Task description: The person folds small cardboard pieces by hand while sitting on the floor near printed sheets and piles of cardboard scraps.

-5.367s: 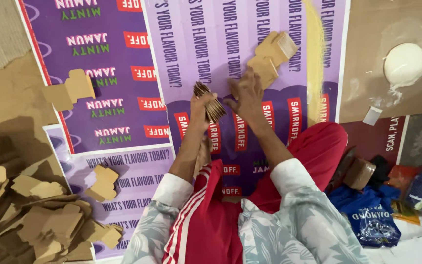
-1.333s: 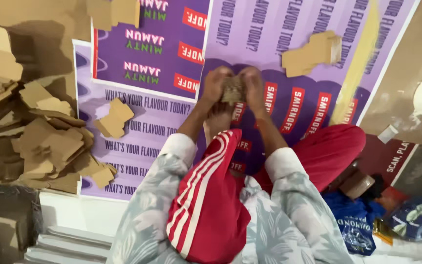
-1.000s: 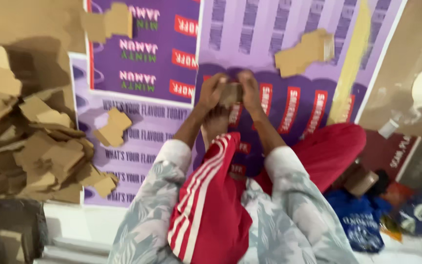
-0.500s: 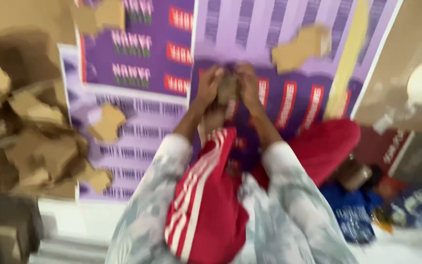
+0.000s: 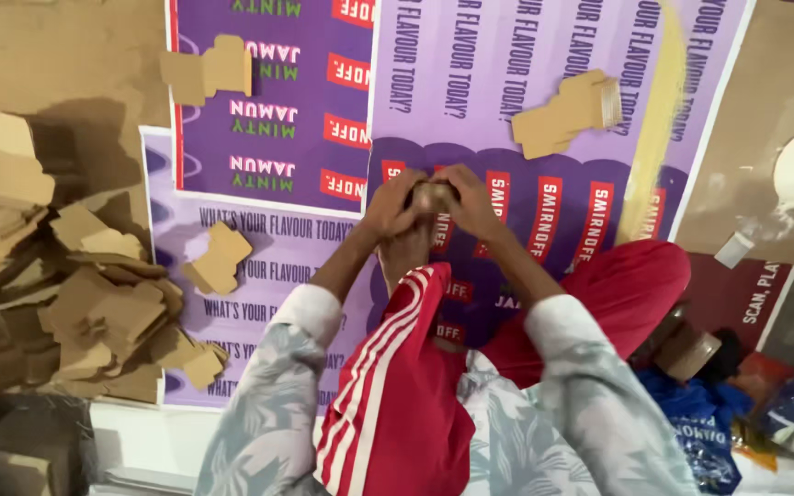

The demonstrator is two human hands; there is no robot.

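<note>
Change: over the last second the view swings and blurs, then steadies; both hands stay pressed together on the same small cardboard piece (image 5: 434, 195), which sits a little higher above the red knee than 1 second ago.
Meaning: the folding of this 1 piece looks unfinished, judged from the fingers being wrapped over it as before.
Cardboard pile (image 5: 85, 303): at far left, a loose heap of flat brown cut-outs on the floor, well apart from the hands.
Loose cut-outs: 1 cut-out (image 5: 218, 260) lies on the lower purple poster beside the pile; another (image 5: 206, 69) lies on the upper poster.
Left hand (image 5: 395, 204): fingers closed around the left side of the cardboard piece.
Cardboard piece: held between both hands over the purple posters (image 5: 526, 55), mostly hidden by the fingers.
Right hand (image 5: 470, 204): fingers curled over the right side of the piece, gripping it.
Folded box (image 5: 567, 112): lies on the poster beyond the right hand, apart from it.
Tape roll (image 5: 691, 349): brown, beside the right knee.
In the way: nothing lies between the hands and the piece; the raised red trouser leg (image 5: 397, 386) crowds the space under them.
</note>
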